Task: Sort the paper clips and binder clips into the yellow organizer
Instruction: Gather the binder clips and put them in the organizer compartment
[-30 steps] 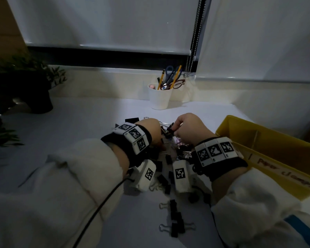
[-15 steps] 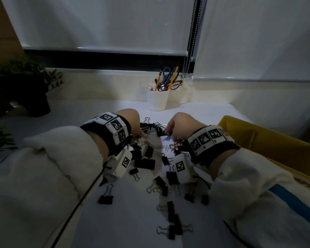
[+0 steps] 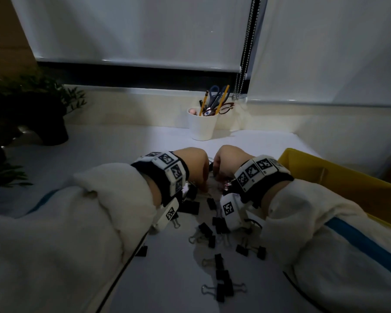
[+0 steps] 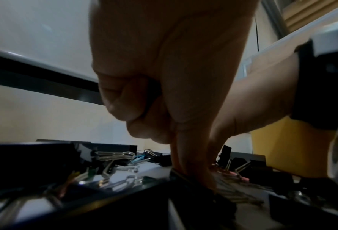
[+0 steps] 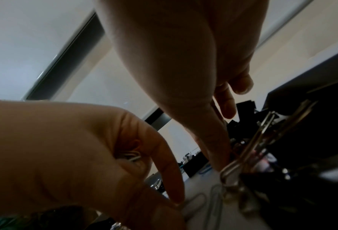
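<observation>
Black binder clips [image 3: 221, 276] and wire paper clips [image 5: 213, 197] lie scattered on the white table [image 3: 113, 154]. Both hands hover close together over the far end of the pile. My left hand [image 3: 200, 179] keeps a few silver paper clips [image 5: 133, 156] tucked in its curled fingers. Its forefinger [image 5: 176, 199] presses a loose clip on the table. My right hand [image 3: 219, 170] points its fingers [image 5: 219, 147] straight down into the pile beside a binder clip's wire handles [image 5: 248, 155]. Nothing shows in its grasp. The yellow organizer [image 3: 339, 184] stands right of the right wrist.
A white cup [image 3: 202, 125] with pencils and scissors stands behind the hands near the wall. A dark potted plant [image 3: 32, 109] sits at the far left. More binder clips [image 3: 248, 249] lie between my forearms, toward the near edge.
The two hands have closed in on each other over the far end of the pile, the left one moving right. The binder clip the right hand pinched a second ago is gone from its fingers.
</observation>
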A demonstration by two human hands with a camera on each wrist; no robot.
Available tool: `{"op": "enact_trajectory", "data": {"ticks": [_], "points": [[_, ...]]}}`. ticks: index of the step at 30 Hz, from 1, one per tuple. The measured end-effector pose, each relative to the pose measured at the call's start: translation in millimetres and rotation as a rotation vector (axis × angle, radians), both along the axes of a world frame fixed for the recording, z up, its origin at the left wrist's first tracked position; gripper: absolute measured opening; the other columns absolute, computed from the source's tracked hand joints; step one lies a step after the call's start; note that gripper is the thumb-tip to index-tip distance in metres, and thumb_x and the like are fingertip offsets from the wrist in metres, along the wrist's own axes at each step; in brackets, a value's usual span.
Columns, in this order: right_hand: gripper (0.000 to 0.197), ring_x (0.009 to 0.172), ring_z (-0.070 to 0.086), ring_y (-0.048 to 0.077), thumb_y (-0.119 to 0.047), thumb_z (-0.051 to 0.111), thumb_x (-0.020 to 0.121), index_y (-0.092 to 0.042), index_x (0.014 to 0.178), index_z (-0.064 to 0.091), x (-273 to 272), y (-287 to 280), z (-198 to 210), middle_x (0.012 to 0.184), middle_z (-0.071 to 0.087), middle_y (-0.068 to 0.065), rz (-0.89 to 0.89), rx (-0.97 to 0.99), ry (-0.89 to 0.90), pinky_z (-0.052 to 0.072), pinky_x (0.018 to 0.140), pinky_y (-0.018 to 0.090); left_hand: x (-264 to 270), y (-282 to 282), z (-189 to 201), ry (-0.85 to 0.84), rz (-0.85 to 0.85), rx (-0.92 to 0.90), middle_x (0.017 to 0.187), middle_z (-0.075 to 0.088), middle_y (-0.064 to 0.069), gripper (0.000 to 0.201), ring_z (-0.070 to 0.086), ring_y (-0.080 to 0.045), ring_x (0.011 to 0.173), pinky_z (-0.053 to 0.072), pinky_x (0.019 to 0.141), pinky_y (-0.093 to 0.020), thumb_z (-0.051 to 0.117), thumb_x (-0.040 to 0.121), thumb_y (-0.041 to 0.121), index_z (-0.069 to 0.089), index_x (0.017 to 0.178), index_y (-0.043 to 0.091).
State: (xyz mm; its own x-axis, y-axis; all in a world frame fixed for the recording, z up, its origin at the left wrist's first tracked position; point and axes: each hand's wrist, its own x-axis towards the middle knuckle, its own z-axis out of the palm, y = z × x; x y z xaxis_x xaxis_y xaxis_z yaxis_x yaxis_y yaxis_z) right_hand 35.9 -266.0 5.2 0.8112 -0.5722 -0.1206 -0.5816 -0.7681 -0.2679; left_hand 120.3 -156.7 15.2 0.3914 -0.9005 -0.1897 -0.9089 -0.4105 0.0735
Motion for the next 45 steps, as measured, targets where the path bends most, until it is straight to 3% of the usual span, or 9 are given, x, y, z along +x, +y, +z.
{"op": "enact_trajectory", "data": {"ticks": [4,10,13,16,22,27,32,40,45], "points": [[0.013,0.090,0.067,0.030,-0.010,0.066,0.083,-0.006,0.092,0.074,4,0,-5,0.094,0.072,0.011,0.004,-0.072,0.030,0.058,0.081,0.038,-10,-7,-2,-0.090,0.011,0.072,0.063,0.052,-0.002,0.033,0.054,-0.024,0.071,0.048,0.068,-0.032,0.074,0.081,0.032,0.055,0.063,0.013],[0.012,0.059,0.064,0.017,-0.001,0.057,0.091,0.005,0.084,0.065,-12,0,9,0.079,0.072,0.017,-0.111,0.340,-0.447,0.057,0.063,0.037,-5,9,1,0.074,0.046,0.048,0.074,0.054,-0.004,0.026,0.050,-0.021,0.068,0.044,0.063,-0.027,0.058,0.093,0.027,0.053,0.074,0.010],[0.006,0.055,0.057,0.015,0.002,0.055,0.094,0.004,0.095,0.061,-25,9,17,0.075,0.066,0.016,-0.176,0.677,-0.708,0.049,0.053,0.025,4,18,7,0.785,0.311,-0.226,0.064,0.045,-0.001,0.018,0.032,-0.012,0.044,0.023,0.034,-0.017,0.044,0.093,0.015,0.043,0.076,0.015],[0.014,0.066,0.055,0.017,0.001,0.045,0.100,0.004,0.100,0.059,-26,13,21,0.077,0.057,0.014,-0.259,1.116,-0.892,0.049,0.065,0.025,13,30,14,1.480,0.582,-0.476,0.056,0.034,0.003,0.019,0.023,-0.007,0.039,0.011,0.032,-0.011,0.036,0.085,0.018,0.032,0.067,0.020],[0.026,0.060,0.039,0.018,-0.028,0.042,0.094,-0.007,0.082,0.048,-33,17,31,0.073,0.042,0.008,-0.393,1.689,-0.934,0.030,0.051,0.026,21,46,21,2.039,0.589,-0.709,0.055,0.033,0.007,0.028,0.034,-0.003,0.034,0.015,0.026,-0.012,0.040,0.087,0.025,0.033,0.060,0.020],[0.032,0.041,0.025,0.012,-0.030,0.069,0.085,-0.013,0.067,0.048,-14,27,19,0.053,0.036,-0.001,-0.272,1.028,-0.466,0.017,0.040,0.019,19,46,19,1.924,0.676,-0.840,0.052,0.037,0.005,0.019,0.037,-0.004,0.035,0.018,0.025,-0.013,0.038,0.084,0.012,0.031,0.068,0.020],[0.032,0.052,0.048,0.016,-0.027,0.085,0.070,-0.002,0.074,0.066,12,40,8,0.064,0.056,0.004,-0.070,0.282,-0.065,0.041,0.048,0.025,30,52,10,1.858,0.739,-0.877,0.057,0.042,0.002,0.019,0.035,-0.006,0.036,0.016,0.027,-0.013,0.029,0.087,0.006,0.045,0.084,0.014],[0.042,0.053,0.043,0.015,-0.025,0.082,0.076,-0.011,0.063,0.044,33,55,13,0.062,0.046,0.001,0.022,0.107,0.131,0.034,0.046,0.024,46,65,-5,0.553,0.598,-0.508,0.058,0.050,0.001,0.025,0.045,-0.013,0.049,0.031,0.041,-0.018,0.070,0.087,0.039,0.071,0.077,0.016],[0.037,0.057,0.047,0.012,-0.032,0.076,0.082,-0.013,0.065,0.049,31,53,11,0.064,0.051,0.000,0.058,0.058,0.194,0.036,0.049,0.025,46,63,-8,0.329,0.432,-0.314,0.080,0.071,0.003,0.027,0.063,-0.010,0.073,0.052,0.071,-0.025,0.089,0.066,0.033,0.078,0.084,0.016]]}}
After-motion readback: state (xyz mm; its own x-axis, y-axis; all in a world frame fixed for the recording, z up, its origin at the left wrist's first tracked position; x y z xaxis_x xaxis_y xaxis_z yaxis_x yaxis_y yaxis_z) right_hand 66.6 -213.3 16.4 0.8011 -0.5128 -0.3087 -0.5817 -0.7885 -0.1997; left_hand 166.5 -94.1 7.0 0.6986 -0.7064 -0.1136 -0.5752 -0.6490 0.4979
